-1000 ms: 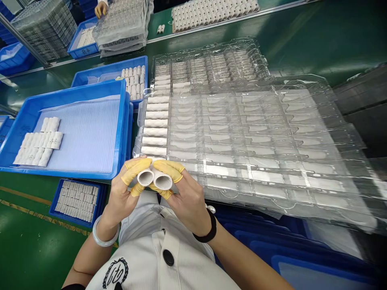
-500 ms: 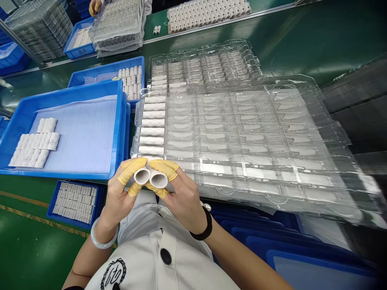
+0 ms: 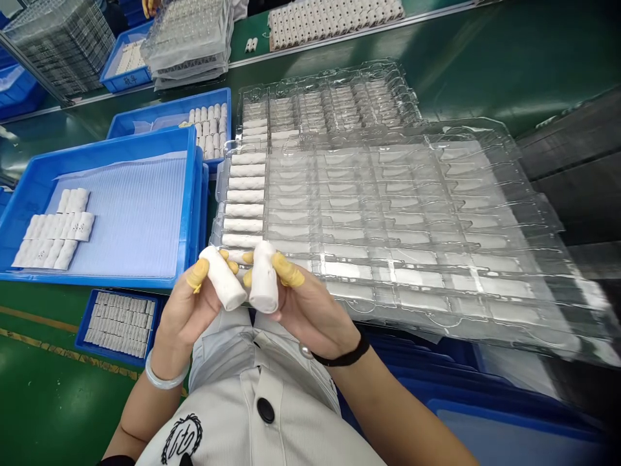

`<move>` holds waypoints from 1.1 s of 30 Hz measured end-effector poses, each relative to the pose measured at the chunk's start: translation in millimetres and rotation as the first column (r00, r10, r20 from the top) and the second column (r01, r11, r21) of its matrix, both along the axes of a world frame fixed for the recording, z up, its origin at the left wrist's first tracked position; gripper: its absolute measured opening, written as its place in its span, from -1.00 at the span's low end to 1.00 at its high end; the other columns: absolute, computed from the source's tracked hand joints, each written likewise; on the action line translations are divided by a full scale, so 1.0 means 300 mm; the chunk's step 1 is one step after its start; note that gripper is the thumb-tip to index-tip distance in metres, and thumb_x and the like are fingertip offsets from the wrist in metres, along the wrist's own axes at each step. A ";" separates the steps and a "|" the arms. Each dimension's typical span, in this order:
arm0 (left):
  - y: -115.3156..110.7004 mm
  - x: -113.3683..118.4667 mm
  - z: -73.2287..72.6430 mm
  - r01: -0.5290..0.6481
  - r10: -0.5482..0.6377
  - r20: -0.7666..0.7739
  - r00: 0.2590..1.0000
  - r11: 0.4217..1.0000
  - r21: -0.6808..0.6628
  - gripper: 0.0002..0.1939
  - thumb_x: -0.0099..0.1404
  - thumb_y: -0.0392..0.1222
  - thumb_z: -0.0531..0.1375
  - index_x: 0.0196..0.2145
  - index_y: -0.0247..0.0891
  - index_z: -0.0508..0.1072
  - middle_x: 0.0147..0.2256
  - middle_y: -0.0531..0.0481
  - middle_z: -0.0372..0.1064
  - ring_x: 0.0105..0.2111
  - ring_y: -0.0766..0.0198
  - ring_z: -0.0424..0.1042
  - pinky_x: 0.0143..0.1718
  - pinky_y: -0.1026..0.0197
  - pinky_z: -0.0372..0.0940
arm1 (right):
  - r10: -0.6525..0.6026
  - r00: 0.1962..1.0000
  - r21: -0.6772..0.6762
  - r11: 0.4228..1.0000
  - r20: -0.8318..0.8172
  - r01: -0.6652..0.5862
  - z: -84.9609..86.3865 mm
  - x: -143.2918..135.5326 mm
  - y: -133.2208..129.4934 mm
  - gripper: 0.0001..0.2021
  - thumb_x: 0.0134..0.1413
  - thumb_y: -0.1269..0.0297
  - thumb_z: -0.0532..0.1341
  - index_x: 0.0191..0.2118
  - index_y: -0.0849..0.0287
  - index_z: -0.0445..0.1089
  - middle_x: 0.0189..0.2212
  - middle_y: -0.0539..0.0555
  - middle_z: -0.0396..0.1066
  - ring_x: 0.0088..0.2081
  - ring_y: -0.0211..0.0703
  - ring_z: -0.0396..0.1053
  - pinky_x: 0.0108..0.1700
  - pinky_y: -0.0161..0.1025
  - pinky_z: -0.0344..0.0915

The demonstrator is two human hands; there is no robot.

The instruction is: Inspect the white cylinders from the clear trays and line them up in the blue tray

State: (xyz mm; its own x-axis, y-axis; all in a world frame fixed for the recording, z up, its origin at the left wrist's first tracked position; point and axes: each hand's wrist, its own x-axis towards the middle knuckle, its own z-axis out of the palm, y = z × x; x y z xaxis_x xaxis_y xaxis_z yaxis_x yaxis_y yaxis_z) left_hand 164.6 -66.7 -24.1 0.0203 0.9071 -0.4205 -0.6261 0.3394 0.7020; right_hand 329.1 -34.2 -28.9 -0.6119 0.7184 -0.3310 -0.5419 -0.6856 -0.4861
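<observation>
My left hand grips a white hollow tube between thumb and fingers, with yellow covers on the fingertips. A second white tube is pinched in my right hand, standing more upright than the first. Both tubes are apart at the top and nearly touch at their lower ends. Just beyond them lies a clear plastic tray with moulded slots. Its left column holds a row of similar white tubes; my hands partly cover the nearest slots.
Left stands a blue bin with a group of white tubes on a liner. Below it is a smaller blue bin full of tubes. Another clear tray lies behind. Stacked trays stand across the bench, near a co-worker's gloved hand.
Both tubes have tilted from showing their open ends to showing their sides. My hands have turned and drawn slightly apart, the thumbs now uppermost.
</observation>
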 end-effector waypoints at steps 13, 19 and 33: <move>0.033 0.031 0.020 -0.051 0.139 0.239 0.961 0.940 -0.338 -0.54 0.55 -0.15 -0.16 -0.19 -0.34 0.50 -0.21 -0.09 0.57 -0.23 0.40 0.57 -0.18 0.42 0.47 | -0.076 0.972 -0.400 0.916 -0.222 -0.019 -0.017 -0.022 0.024 -0.56 0.45 0.19 -0.05 -0.34 0.31 0.45 -0.55 -0.04 0.37 -0.62 -0.51 0.27 -0.57 -0.60 0.32; 0.035 0.029 0.018 -0.062 0.148 0.230 0.962 0.937 -0.344 -0.58 0.54 -0.18 -0.14 -0.20 -0.32 0.49 -0.24 -0.08 0.57 -0.25 0.41 0.57 -0.17 0.41 0.47 | -0.067 0.972 -0.359 0.933 -0.224 -0.019 -0.020 -0.022 0.025 -0.61 0.43 0.19 0.00 -0.34 0.28 0.43 -0.54 -0.05 0.38 -0.61 -0.51 0.28 -0.56 -0.60 0.33; 0.014 0.032 -0.003 0.005 -0.002 0.032 0.999 0.994 -0.107 -0.65 0.45 -0.11 0.06 0.10 -0.25 0.42 -0.23 -0.09 0.53 -0.22 0.22 0.55 -0.08 0.13 0.46 | -0.086 0.986 -0.267 0.963 -0.143 0.045 -0.014 -0.031 0.006 -0.65 0.38 0.20 0.04 -0.25 0.29 0.49 -0.42 0.06 0.47 -0.47 -0.36 0.37 -0.41 -0.42 0.40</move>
State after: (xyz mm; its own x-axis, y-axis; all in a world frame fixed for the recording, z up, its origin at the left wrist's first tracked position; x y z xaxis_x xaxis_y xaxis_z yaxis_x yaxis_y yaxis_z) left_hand 174.2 -62.4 -25.0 0.0384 0.8565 -0.5147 -0.6458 0.4143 0.6413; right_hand 319.8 -32.5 -33.2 -0.6241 0.6588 -0.4200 -0.6432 -0.7384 -0.2026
